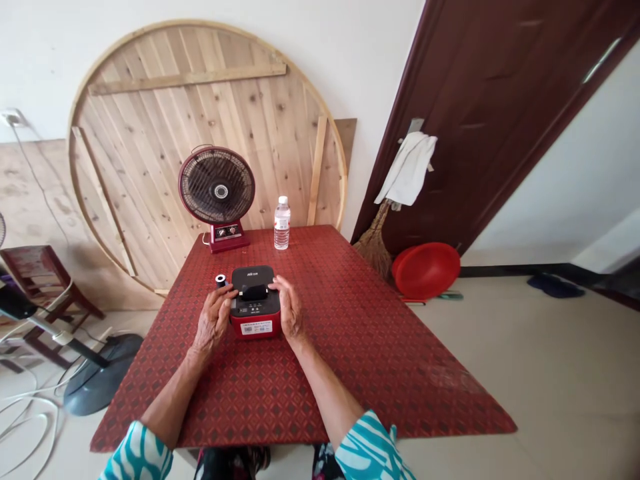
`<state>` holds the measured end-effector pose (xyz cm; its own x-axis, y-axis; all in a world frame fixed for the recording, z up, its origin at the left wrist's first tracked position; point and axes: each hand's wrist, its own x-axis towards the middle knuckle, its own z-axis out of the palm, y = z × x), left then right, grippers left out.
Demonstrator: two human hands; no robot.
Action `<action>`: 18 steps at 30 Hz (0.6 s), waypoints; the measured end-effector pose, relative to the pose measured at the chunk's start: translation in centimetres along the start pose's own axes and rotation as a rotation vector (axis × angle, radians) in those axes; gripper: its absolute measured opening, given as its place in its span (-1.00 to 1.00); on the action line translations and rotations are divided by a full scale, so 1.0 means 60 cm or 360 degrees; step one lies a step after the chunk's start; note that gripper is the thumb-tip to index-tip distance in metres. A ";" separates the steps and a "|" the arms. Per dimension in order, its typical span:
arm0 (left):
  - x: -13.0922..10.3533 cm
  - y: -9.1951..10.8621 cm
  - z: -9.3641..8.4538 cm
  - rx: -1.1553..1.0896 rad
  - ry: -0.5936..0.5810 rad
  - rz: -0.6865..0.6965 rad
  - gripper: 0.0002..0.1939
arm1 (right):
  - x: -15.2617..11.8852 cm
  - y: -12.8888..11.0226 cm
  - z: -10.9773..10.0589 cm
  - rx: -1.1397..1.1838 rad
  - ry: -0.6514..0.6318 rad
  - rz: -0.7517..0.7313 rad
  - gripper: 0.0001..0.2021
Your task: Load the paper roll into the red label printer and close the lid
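Observation:
A small red-and-black box-shaped machine, looking like a receipt printer [256, 310], sits upright on the patterned red table [350, 347]. It has a dark window in its top and a white label on its front. My left hand [215, 319] is at the printer's left side, fingertips bent onto the edge of the lid. Against the right side rests my right hand [291, 310], its fingers curled over the top edge. Between them the two hands hold the machine. Just behind my left fingers stands a small paper roll [221, 281], partly hidden.
A dark red fan [220, 190] and a water bottle [282, 225] stand at the table's back. Behind them a round wooden tabletop [280, 127] leans on the wall. Red basins [427, 270] and a broom [376, 243] are by the door. A pedestal fan base [103, 373] stands left.

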<state>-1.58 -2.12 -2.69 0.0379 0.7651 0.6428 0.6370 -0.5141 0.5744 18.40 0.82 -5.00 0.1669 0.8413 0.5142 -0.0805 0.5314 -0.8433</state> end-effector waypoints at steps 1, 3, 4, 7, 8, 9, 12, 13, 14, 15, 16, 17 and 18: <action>-0.002 0.001 -0.001 -0.0091 0.0055 -0.0092 -0.57 | 0.000 0.003 0.001 0.0037 0.0042 0.0048 -0.58; -0.003 0.005 -0.006 -0.0305 0.0189 -0.0337 -0.54 | 0.000 0.016 0.005 0.0148 0.0179 0.0172 -0.56; -0.003 0.007 -0.008 -0.0425 0.0219 -0.0466 -0.52 | 0.000 0.025 0.007 0.0218 0.0257 0.0244 -0.54; -0.001 0.012 -0.009 -0.0740 0.0032 -0.0784 -0.43 | -0.002 0.051 0.013 0.0360 0.0350 0.0407 -0.46; -0.001 0.014 -0.008 -0.0803 -0.0060 -0.0854 -0.39 | -0.004 0.057 0.015 0.0353 0.0339 0.0428 -0.46; 0.000 0.015 -0.006 -0.0851 -0.0133 -0.0909 -0.36 | -0.005 0.061 0.017 0.0325 0.0320 0.0434 -0.47; 0.000 0.016 0.001 -0.0951 -0.0184 -0.0967 -0.31 | -0.009 0.064 0.021 0.0246 0.0292 0.0415 -0.49; 0.000 0.015 0.003 -0.0979 -0.0176 -0.0966 -0.31 | -0.010 0.063 0.021 0.0240 0.0286 0.0409 -0.48; 0.000 0.014 0.004 -0.1005 -0.0170 -0.0967 -0.31 | -0.010 0.062 0.022 0.0246 0.0278 0.0409 -0.47; 0.000 0.012 0.006 -0.1029 -0.0170 -0.0973 -0.31 | -0.010 0.061 0.022 0.0253 0.0269 0.0412 -0.46; 0.001 0.011 0.007 -0.1051 -0.0178 -0.0985 -0.31 | -0.009 0.061 0.022 0.0256 0.0261 0.0416 -0.46; 0.001 0.009 0.008 -0.1068 -0.0190 -0.0998 -0.31 | -0.009 0.060 0.022 0.0256 0.0254 0.0418 -0.45; 0.003 0.008 0.008 -0.1078 -0.0205 -0.1012 -0.31 | -0.009 0.060 0.022 0.0254 0.0251 0.0417 -0.45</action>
<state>-0.88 -2.06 -2.56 -0.0530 0.9962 0.0690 -0.0150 -0.0698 0.9974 16.73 2.41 -8.10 0.2689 0.9321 0.2427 -0.2912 0.3189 -0.9019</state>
